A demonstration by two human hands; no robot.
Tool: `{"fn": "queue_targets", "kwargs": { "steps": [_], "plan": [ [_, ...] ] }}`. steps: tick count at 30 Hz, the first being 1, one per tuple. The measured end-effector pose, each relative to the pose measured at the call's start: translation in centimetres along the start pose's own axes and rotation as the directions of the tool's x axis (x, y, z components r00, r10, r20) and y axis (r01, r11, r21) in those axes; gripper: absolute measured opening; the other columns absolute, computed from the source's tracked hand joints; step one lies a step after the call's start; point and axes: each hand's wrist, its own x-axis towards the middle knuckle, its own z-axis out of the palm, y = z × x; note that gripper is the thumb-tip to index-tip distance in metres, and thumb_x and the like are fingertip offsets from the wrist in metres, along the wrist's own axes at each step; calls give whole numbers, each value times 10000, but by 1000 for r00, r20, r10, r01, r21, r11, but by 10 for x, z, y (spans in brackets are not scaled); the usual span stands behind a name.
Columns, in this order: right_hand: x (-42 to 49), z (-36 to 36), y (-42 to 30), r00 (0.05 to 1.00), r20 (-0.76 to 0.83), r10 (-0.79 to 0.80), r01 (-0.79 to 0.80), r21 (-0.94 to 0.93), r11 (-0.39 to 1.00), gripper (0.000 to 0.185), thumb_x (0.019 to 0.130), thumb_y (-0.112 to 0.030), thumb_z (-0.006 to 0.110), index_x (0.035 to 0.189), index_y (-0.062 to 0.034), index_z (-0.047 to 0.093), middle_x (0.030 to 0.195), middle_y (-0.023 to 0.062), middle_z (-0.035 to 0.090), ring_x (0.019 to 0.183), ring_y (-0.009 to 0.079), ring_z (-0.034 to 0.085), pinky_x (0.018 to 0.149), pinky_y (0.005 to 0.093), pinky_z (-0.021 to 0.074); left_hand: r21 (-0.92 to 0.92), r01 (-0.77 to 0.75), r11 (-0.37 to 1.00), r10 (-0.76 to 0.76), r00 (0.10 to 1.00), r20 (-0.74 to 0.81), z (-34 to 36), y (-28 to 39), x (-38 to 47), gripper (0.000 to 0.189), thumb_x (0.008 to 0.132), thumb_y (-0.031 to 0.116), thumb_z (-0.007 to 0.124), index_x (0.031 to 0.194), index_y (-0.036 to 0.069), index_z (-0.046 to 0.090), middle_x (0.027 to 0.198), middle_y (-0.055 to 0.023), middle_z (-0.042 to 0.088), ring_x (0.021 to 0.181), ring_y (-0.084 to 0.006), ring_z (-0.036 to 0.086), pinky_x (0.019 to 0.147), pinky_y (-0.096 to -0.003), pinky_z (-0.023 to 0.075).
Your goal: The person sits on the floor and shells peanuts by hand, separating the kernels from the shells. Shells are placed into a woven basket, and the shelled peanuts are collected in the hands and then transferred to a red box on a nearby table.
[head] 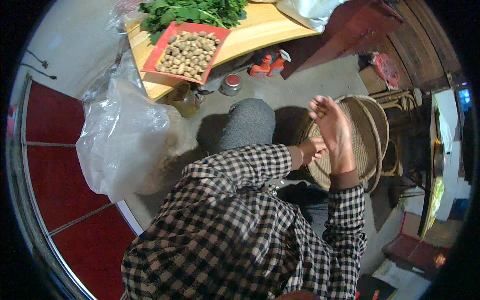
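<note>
My left hand is over the near left part of a round woven bamboo tray, its fingers bent together; whether they pinch something is hidden. Just to the right, my right hand is raised above the same tray, palm partly turned up and fingers curled and blurred. A small tan spot shows among those fingers, too unclear to name. A second woven tray lies partly under the first. Farther off to the left, a red tray full of what look like unshelled peanuts overhangs the corner of a wooden table.
Leafy greens lie behind the red tray. Under the table edge are a lidded glass jar and orange spray bottles. A large clear plastic bag stands left. My grey-clad knee is in front; bamboo chairs stand right.
</note>
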Motion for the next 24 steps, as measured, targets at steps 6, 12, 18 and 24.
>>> {"fn": "queue_targets", "kwargs": {
  "steps": [6,12,18,24],
  "plan": [
    [63,155,10,888,459,16,-39,41,998,271,947,-246,491,1041,-3,565,1047,129,598,983,268,587,869,389,470,95,-447,890,425,886,185,-9,-28,13,377,925,297,496,1216,60,472,1058,-90,560,833,-211,568,682,-393,448],
    [61,171,0,929,329,-168,324,-509,798,542,879,-373,588,1197,59,507,1132,154,581,1058,246,560,908,368,444,-330,-44,943,168,918,358,-50,-25,39,430,921,305,508,1280,79,439,1199,-81,507,1000,-203,539,772,-391,439],
    [5,16,-21,930,126,-346,361,-489,794,218,902,-201,594,977,2,615,814,57,641,704,104,584,628,235,475,88,-128,988,118,987,108,-16,-12,19,155,877,239,577,947,104,606,827,18,600,637,-69,502,526,-194,370],
    [-45,-126,-13,894,-132,-428,224,-697,682,137,875,-131,613,926,-6,641,757,-3,608,644,52,529,582,203,438,-82,-76,994,88,985,151,15,19,-3,92,914,137,571,944,50,571,782,33,511,596,-19,414,466,-151,293]
  ]
}}
